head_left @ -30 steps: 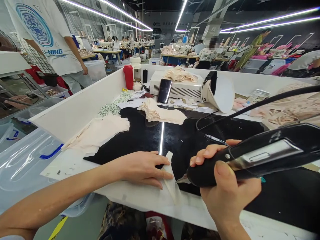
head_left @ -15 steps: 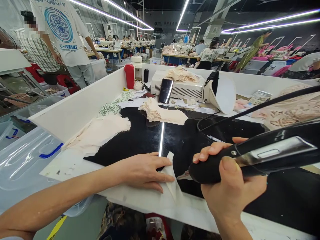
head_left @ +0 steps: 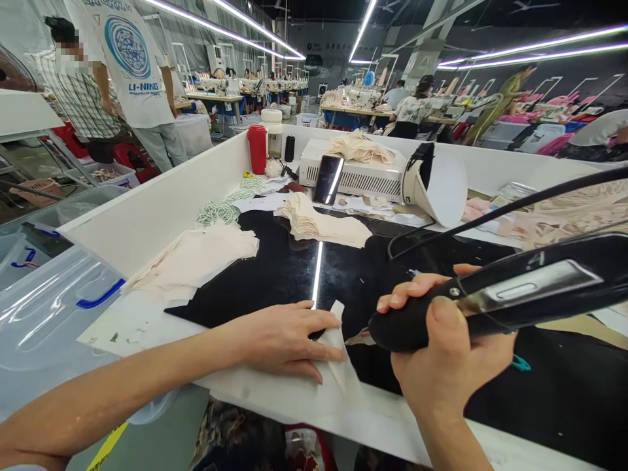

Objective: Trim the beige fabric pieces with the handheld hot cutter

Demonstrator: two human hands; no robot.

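My left hand point(head_left: 289, 341) lies flat with its fingers spread, its fingertips on a narrow pale fabric piece point(head_left: 338, 353) at the near edge of the black mat point(head_left: 275, 281). My right hand point(head_left: 449, 353) is wrapped round a black corded handheld tool point(head_left: 520, 294) with a silver panel. The tool's thin pointed tip point(head_left: 360, 337) is just right of the fabric, close to its edge. Farther back on the mat sits a stack of cream fabric pieces point(head_left: 324, 222). More cream pieces point(head_left: 196, 258) lie at the left.
A phone point(head_left: 328, 178) leans on a white box point(head_left: 353, 171). Beside it are a red bottle point(head_left: 256, 149) and a white cone-shaped object point(head_left: 439, 186). Green cord point(head_left: 218, 210) lies at the left. The tool's black cable point(head_left: 500, 212) arcs over the right side. Two people stand beyond the left wall.
The tool and my right hand have shifted slightly left, and the tool's back end has tipped a little lower. My left hand stays on the fabric. The view has moved slightly.
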